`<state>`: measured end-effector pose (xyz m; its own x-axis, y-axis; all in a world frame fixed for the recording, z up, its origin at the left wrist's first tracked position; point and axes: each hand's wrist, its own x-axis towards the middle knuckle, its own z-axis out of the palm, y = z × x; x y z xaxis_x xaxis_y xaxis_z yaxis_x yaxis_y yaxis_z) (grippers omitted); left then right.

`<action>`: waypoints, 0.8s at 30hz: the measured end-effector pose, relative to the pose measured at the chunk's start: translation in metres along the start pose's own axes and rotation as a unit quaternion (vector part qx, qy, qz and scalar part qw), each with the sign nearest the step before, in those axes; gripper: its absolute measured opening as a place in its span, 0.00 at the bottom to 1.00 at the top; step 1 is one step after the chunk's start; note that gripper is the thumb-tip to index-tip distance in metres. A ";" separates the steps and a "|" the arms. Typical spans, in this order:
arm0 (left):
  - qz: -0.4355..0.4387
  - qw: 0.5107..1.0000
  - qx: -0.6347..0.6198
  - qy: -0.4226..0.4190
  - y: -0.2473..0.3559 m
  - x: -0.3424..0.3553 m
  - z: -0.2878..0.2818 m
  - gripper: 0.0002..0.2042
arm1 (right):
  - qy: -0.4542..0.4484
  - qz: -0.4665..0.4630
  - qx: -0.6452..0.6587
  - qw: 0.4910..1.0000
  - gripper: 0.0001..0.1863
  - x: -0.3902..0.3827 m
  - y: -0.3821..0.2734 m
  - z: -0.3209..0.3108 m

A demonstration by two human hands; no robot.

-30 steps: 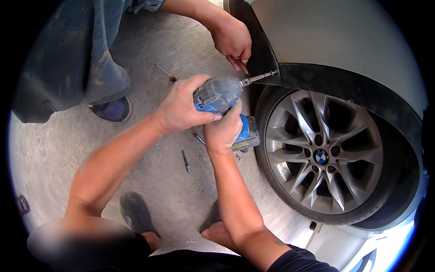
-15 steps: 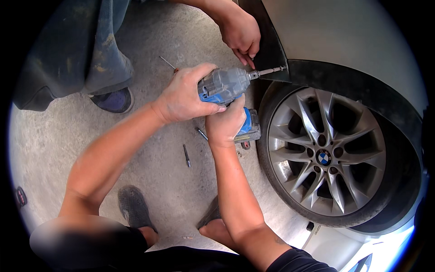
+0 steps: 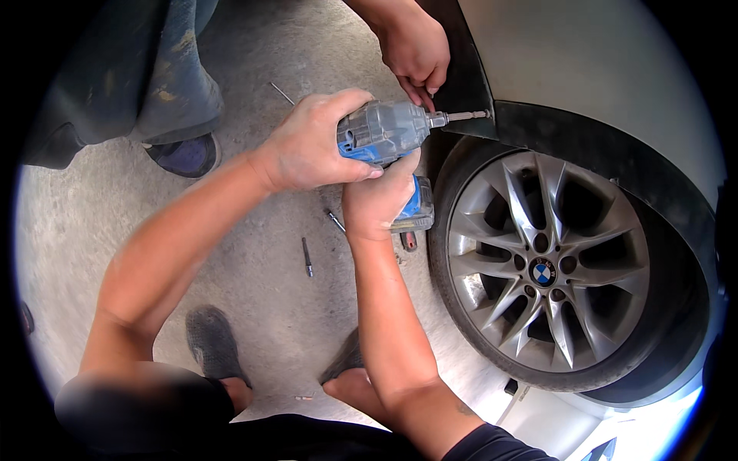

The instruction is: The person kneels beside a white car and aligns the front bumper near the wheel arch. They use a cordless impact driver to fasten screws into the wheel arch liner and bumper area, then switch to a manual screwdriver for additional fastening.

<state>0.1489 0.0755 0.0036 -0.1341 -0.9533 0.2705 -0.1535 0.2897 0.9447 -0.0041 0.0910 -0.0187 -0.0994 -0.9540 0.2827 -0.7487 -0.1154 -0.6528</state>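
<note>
A grey and blue power driver (image 3: 384, 127) is gripped by both my hands: my left hand (image 3: 323, 150) wraps round its body from the left, and my right hand (image 3: 377, 200) grips its handle below. Its long bit (image 3: 465, 115) reaches right to a small fastener at the joint in the car's black trim (image 3: 473, 77). A co-worker's hand (image 3: 415, 54) is just above the bit, fingertips close to the trim; whether they hold anything is unclear.
The alloy wheel (image 3: 584, 269) sits under the wheel arch on the right. The co-worker's leg (image 3: 161, 84) and shoe (image 3: 184, 154) are at upper left. On the concrete floor (image 3: 231, 292) lie a socket extension (image 3: 307, 257), a thin screwdriver (image 3: 280, 92) and a red-handled tool (image 3: 407, 240).
The driver and both my hands have risen in the view, and the driver now points more nearly level, its bit still at the trim joint. Both hands keep their grip.
</note>
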 end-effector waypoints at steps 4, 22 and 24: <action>0.014 0.999 0.031 0.003 -0.004 0.002 -0.003 0.32 | -0.010 -0.016 0.018 1.000 0.37 0.003 -0.003 0.002; -0.025 0.999 0.044 -0.004 0.016 0.005 -0.012 0.28 | -0.018 0.017 0.059 0.998 0.32 0.002 -0.029 -0.004; -0.023 0.998 0.056 0.002 0.015 0.003 -0.011 0.28 | -0.006 0.018 0.061 0.998 0.31 -0.001 -0.032 -0.006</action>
<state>0.1566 0.0760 0.0204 -0.1203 -0.9661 0.2282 -0.2679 0.2530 0.9296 0.0163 0.0970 0.0063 -0.1163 -0.9617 0.2484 -0.6599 -0.1121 -0.7430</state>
